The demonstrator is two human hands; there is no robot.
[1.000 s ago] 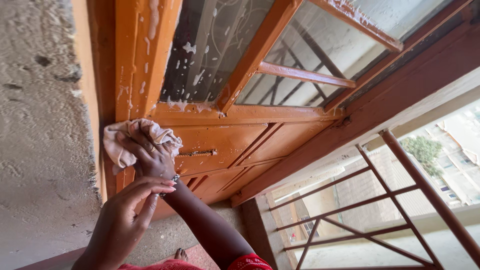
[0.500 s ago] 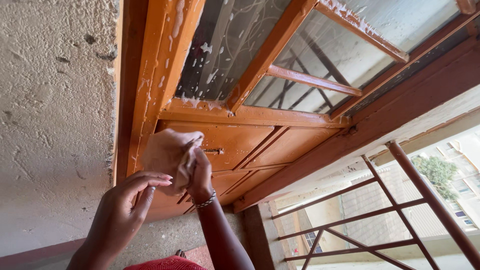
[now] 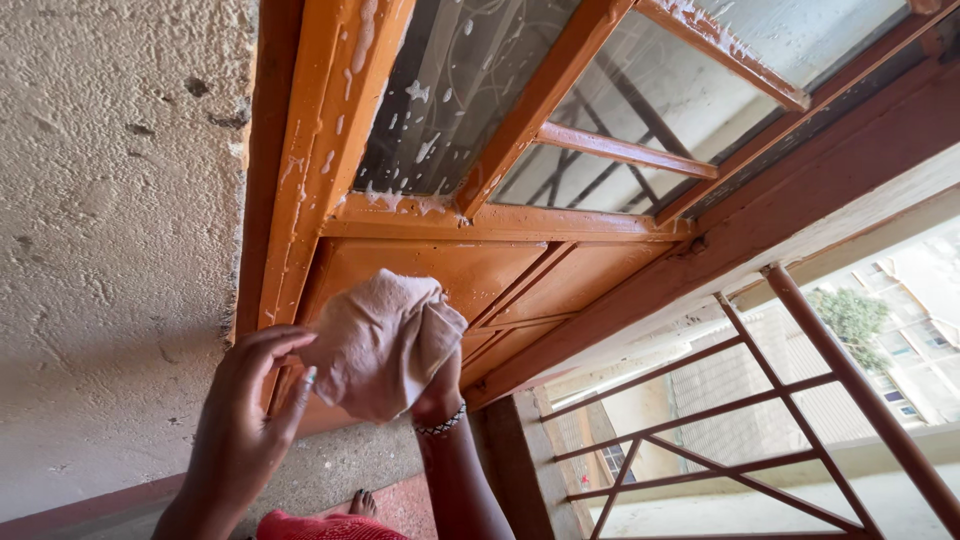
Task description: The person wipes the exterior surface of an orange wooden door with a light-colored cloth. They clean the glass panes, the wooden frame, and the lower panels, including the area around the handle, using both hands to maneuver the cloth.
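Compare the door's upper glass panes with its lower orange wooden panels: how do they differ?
The upper glass panes are see-through and streaked with white suds; the lower orange wooden panels are solid and show no suds. The pale pink cloth covers part of the panels, not the panes. Both sit in the same orange wooden door frame.

Rough plaster wall (image 3: 110, 200), red metal railing (image 3: 800, 400), distant green tree (image 3: 855, 315)

An upper-floor balcony or walkway of a home: an orange wooden door (image 3: 450, 270) with soapy glass panes (image 3: 450, 100), rough plastered wall (image 3: 110, 220) at nine o'clock, metal railing (image 3: 760, 400) and neighbouring buildings (image 3: 930, 340) at four o'clock.
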